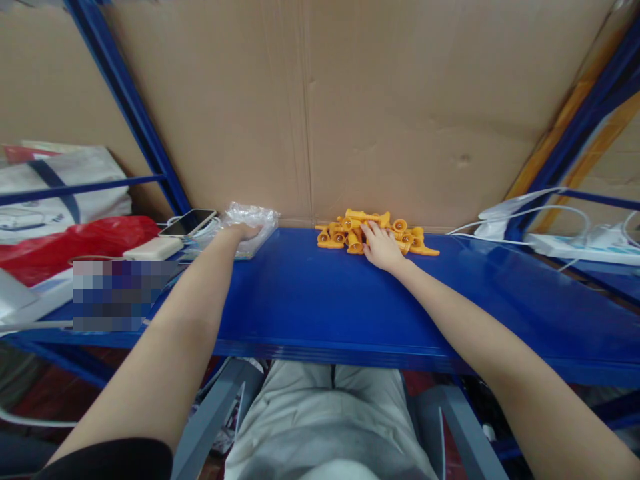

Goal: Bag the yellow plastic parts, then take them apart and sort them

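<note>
A pile of small yellow-orange plastic pieces (354, 244), each flared like a toy horn, lies on the blue shelf near its back. My right hand (384, 248) rests on the middle of this pile, its fingers spread over the pieces and nothing visibly gripped. To the left, my left hand (245, 231) reaches onto a stack of clear plastic bags (256, 217). Its fingers are mostly hidden by the wrist and the shiny film, so their grip does not show.
A blue metal shelf (320, 307) serves as the work surface, backed by a cardboard wall (350, 107). At left lie a phone (189, 223), a white power bank (153, 249) and a red bag (95, 240). A white power strip (583, 248) with cables sits right.
</note>
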`<state>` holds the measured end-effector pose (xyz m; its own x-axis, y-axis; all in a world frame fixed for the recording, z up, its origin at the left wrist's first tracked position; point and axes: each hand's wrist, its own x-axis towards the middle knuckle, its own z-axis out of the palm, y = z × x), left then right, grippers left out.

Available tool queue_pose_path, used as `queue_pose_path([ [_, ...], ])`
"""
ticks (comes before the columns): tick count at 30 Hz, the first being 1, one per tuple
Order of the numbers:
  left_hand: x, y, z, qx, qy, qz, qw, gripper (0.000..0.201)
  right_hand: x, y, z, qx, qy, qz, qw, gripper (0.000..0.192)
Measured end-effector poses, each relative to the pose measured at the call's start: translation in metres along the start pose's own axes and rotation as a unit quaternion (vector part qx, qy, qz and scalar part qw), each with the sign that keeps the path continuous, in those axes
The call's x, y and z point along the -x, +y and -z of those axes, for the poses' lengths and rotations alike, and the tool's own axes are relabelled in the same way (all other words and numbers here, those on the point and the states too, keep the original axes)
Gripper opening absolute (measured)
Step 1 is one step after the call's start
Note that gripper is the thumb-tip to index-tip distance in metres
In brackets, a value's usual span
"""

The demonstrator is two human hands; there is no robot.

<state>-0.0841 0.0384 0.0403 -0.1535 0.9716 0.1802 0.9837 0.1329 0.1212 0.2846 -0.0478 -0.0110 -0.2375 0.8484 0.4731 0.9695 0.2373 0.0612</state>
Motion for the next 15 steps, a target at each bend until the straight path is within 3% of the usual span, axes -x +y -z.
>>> queue_pose_path([
  [4,0.011,0.006,-0.006,0.0,-0.105,0.104,0.989,0.104,0.0,-0.001,0.001,0.004,-0.003,-0.001,1.0,0.062],
  [6,0.019,0.005,-0.011,0.009,-0.088,0.111,0.99,0.1,0.0,0.0,0.0,0.003,-0.005,-0.002,1.0,0.063],
  [10,0.028,0.002,-0.022,0.016,-0.01,0.053,0.998,0.073,-0.001,0.001,-0.002,0.0,0.004,0.005,1.0,0.063],
  [15,0.023,0.002,-0.029,0.046,-0.055,0.024,0.997,0.061,-0.001,0.002,-0.004,0.004,0.003,0.002,1.0,0.062],
])
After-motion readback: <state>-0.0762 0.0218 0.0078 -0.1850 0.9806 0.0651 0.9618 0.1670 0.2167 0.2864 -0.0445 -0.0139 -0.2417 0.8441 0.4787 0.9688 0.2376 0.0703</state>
